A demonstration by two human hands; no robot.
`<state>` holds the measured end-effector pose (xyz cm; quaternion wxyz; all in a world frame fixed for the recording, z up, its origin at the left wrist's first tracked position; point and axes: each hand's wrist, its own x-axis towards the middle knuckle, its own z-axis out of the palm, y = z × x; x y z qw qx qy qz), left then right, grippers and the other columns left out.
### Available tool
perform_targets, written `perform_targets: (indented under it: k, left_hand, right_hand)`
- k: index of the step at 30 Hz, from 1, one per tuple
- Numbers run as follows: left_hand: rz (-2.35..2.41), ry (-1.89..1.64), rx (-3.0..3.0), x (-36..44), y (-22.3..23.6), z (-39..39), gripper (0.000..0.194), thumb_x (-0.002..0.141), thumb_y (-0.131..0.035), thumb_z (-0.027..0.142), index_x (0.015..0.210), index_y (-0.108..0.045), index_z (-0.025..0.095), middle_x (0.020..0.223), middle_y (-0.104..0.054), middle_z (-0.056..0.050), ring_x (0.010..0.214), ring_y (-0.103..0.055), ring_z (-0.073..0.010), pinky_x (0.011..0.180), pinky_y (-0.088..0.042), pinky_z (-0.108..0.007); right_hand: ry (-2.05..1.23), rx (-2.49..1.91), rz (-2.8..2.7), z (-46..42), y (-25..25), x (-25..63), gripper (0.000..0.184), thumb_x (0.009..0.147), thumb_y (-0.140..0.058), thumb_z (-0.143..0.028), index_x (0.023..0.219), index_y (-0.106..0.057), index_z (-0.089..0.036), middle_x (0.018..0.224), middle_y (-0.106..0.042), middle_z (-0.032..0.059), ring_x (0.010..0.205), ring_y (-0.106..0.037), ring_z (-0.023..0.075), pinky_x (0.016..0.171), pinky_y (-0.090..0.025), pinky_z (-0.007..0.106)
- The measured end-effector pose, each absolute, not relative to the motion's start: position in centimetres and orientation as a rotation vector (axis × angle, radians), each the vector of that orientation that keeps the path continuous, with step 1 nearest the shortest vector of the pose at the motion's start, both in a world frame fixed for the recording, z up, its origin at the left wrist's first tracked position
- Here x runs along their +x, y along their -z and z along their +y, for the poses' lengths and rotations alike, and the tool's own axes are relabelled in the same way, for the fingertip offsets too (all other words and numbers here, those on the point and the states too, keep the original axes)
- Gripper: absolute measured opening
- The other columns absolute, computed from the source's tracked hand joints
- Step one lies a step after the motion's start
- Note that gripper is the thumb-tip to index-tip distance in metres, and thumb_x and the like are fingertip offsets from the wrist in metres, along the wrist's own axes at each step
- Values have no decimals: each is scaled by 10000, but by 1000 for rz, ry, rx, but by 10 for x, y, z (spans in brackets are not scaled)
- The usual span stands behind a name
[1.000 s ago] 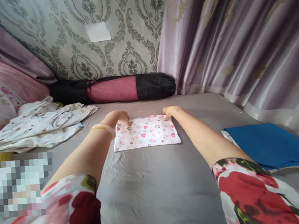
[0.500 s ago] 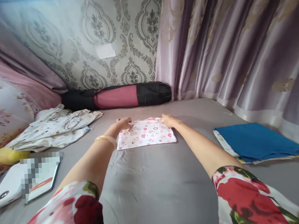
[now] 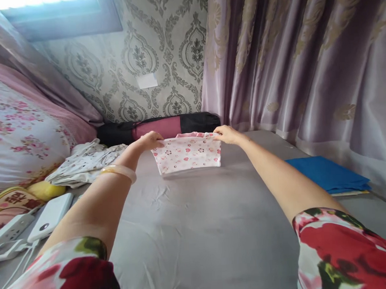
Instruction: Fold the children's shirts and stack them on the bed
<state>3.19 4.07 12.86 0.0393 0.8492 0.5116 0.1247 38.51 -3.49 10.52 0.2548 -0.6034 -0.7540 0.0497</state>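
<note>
A white cloth (image 3: 189, 154) printed with pink hearts and small flowers hangs folded between my two hands, a little above the grey bed sheet. Its upper left corner is pinched in my left hand (image 3: 151, 140). My right hand (image 3: 227, 134) grips the upper right corner. Along the top edge a strip of pinker fabric shows behind the front layer. I cannot make out which kind of garment or cloth it is.
A black and maroon roll bag (image 3: 159, 127) lies against the wall. Folded blue fabric (image 3: 327, 173) sits at right. At left are a crumpled spotted cloth (image 3: 86, 162), a yellow cushion (image 3: 47, 190), a white power bank (image 3: 50, 216) and a power strip (image 3: 13, 231).
Both hands have raised the cloth off the sheet, its lower edge now hanging. The camera view has tilted upward, showing more of the wall and a window.
</note>
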Motion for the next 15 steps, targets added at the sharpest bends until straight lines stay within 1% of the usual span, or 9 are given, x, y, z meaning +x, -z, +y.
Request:
perform_targets:
  k: [2, 3, 5, 7, 9, 11, 15]
  left_hand:
    - [1643, -455, 2615, 31, -137, 36, 315, 724, -629, 310, 1013, -728, 235, 945, -738, -8, 930, -649, -213, 860, -444, -298]
    - [1675, -484, 2625, 31, -138, 32, 319, 753, -606, 311, 1044, -717, 240, 978, -738, -16, 968, -646, -221, 902, -427, -320]
    - [1701, -568, 2662, 30, -134, 24, 316, 787, -572, 298, 1069, -702, 239, 1001, -740, -31, 1016, -642, -236, 982, -376, -371]
    - [1666, -609, 2714, 28, -120, 14, 305, 798, -550, 273, 1064, -693, 234, 1012, -741, -40, 1033, -642, -243, 1040, -318, -416]
    - [1582, -612, 2771, 23, -100, 2, 291, 806, -523, 248, 1047, -686, 229, 1041, -737, -48, 1038, -642, -242, 1069, -276, -453]
    - [1480, -609, 2826, 16, -76, -14, 285, 820, -487, 226, 1036, -674, 223, 1064, -729, -64, 1042, -638, -240, 1081, -250, -488]
    - [1272, -626, 2926, 3, -35, -56, 287, 858, -420, 185, 1014, -657, 221, 1031, -722, -69, 987, -642, -212, 1098, -219, -502]
  right_hand:
    - [-109, -1609, -2035, -38, -113, 386, 357, 927, -608, -381, 1211, -591, -165, 1212, -609, 87, 1029, -615, 217, 871, -532, 402]
    - [-100, -1595, -2030, -40, -114, 387, 363, 937, -594, -377, 1237, -575, -172, 1236, -593, 87, 1041, -611, 217, 876, -534, 423]
    - [-86, -1573, -2021, -47, -113, 387, 302, 932, -594, -304, 1204, -601, -173, 1191, -625, 77, 1023, -612, 208, 875, -523, 394]
    - [-76, -1541, -2027, -57, -104, 387, 229, 892, -588, -179, 1111, -654, -172, 1077, -682, 54, 967, -620, 195, 855, -499, 331]
    - [-47, -1476, -2067, -70, -89, 389, 259, 841, -550, -87, 1049, -675, -176, 1010, -703, 43, 930, -627, 189, 842, -479, 302]
    - [4, -1386, -2140, -87, -70, 391, 300, 823, -503, -58, 1040, -672, -180, 1017, -700, 55, 940, -627, 198, 854, -469, 307]
    - [59, -1286, -2282, -122, -31, 394, 341, 844, -442, -54, 1067, -653, -204, 1037, -684, 69, 993, -611, 213, 893, -465, 337]
